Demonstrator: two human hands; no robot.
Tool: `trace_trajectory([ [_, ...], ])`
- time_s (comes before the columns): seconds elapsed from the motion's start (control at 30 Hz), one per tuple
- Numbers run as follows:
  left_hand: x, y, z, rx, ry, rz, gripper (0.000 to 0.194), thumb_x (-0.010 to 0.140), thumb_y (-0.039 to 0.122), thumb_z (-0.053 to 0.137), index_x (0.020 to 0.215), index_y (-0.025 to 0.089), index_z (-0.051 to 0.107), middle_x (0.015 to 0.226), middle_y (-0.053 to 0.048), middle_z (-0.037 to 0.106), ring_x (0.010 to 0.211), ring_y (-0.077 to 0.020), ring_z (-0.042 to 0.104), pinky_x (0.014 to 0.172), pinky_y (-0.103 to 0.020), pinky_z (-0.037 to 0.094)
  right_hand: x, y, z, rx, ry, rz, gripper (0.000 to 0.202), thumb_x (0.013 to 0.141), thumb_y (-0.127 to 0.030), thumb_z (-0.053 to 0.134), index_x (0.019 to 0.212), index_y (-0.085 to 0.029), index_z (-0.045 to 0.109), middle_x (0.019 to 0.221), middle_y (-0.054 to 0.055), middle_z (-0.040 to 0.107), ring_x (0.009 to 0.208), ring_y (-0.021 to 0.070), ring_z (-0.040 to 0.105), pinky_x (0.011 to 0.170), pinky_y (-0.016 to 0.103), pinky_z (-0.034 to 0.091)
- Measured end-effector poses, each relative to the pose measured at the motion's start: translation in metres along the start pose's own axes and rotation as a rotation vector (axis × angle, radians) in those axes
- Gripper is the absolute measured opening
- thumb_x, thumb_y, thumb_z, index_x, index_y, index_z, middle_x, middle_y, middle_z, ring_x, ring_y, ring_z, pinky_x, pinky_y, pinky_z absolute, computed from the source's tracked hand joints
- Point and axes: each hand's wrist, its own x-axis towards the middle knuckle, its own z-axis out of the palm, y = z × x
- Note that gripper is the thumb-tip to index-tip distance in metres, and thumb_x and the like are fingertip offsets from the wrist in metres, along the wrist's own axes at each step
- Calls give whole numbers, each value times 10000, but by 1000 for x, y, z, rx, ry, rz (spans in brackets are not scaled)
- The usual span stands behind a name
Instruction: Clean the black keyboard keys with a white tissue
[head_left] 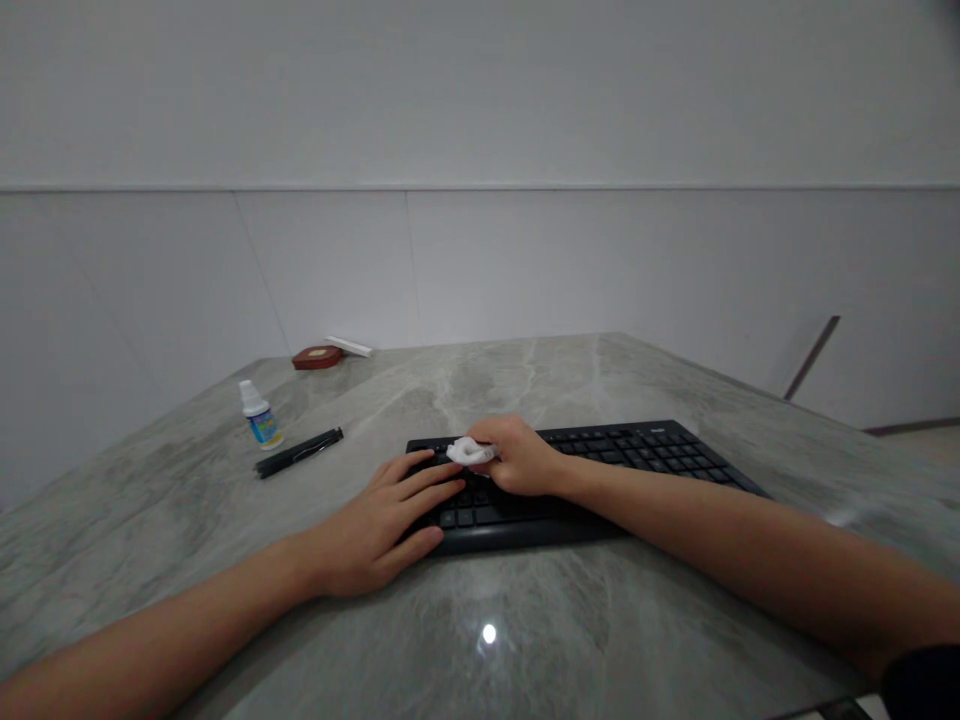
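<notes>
A black keyboard lies on the grey marbled table in front of me. My left hand rests over its left end, fingers stretched out and apart across the keys, holding nothing. Closed around a crumpled white tissue, my right hand is at the upper left part of the keyboard, close to the left fingertips. The right hand and forearm hide some of the middle keys. The number keys at the right end show beyond my wrist.
Left of the keyboard lies a black pen, with a small white-capped bottle standing behind it. A reddish-brown case and a flat white object sit at the table's far edge, near the pale wall.
</notes>
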Motion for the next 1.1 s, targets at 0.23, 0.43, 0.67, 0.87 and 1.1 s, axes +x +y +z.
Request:
trace_trajectory([
  [0.23,1,0,-1,21,-20,3,484,989,315,421,1462,277,323,1532,-25,321,1413,-306,205,1136,-544,265,3,0,0,239,209,134,117,808,-226,570,736,-180,491,671,-15,566,574,117,539,573,237,373],
  [0.43,0,1,-1,21,-28,1,488,990,310,420,1465,276,317,1537,-26,309,1415,-307,201,1135,-545,262,3,6,1,436,132,228,97,820,-263,557,822,-178,510,681,-25,605,538,127,630,563,231,450],
  [0.67,0,0,-1,21,-25,1,483,989,319,421,1461,275,326,1534,-22,316,1410,-308,206,1134,-544,265,3,5,2,437,79,241,124,816,-294,558,812,-175,522,704,-15,613,510,124,618,502,223,439],
  [0.87,-1,0,1,21,-24,2,488,987,315,426,1462,276,323,1536,-19,311,1411,-306,205,1136,-537,269,3,3,0,424,84,214,110,816,-280,563,803,-176,529,694,-10,613,571,144,639,565,238,464],
  [1.1,-1,1,-1,6,-9,4,487,982,311,434,1457,277,335,1529,-23,327,1410,-306,215,1133,-539,276,3,-1,-2,324,120,202,99,813,-259,569,774,-170,550,687,5,622,641,160,634,641,268,480],
])
